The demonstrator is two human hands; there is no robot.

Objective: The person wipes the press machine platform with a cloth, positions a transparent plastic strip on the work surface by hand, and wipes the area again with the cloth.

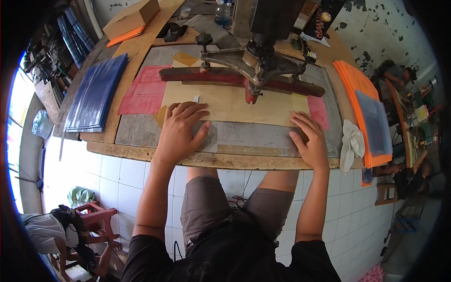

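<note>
My left hand (181, 129) lies with fingers spread on the left front part of a tan sheet (225, 103), beside a small white piece (196, 99). At the sheet's right front edge rests my right hand (307, 138), its fingers apart. Neither hand grips anything. Pink sheets show at the left (141, 91) and right (319, 112) of the tan one, all on a grey metal plate (253, 136). Above the sheet is a press head with a red and dark metal bar (216, 75), which hides part of its back.
Blue plastic sheets (96, 94) lie at the left; orange sheets (352, 89) with a clear blue cover (373, 117) at the right, near a white cloth (351, 143). A cardboard box (130, 19) and bottle (223, 11) stand behind. Other people are at both sides.
</note>
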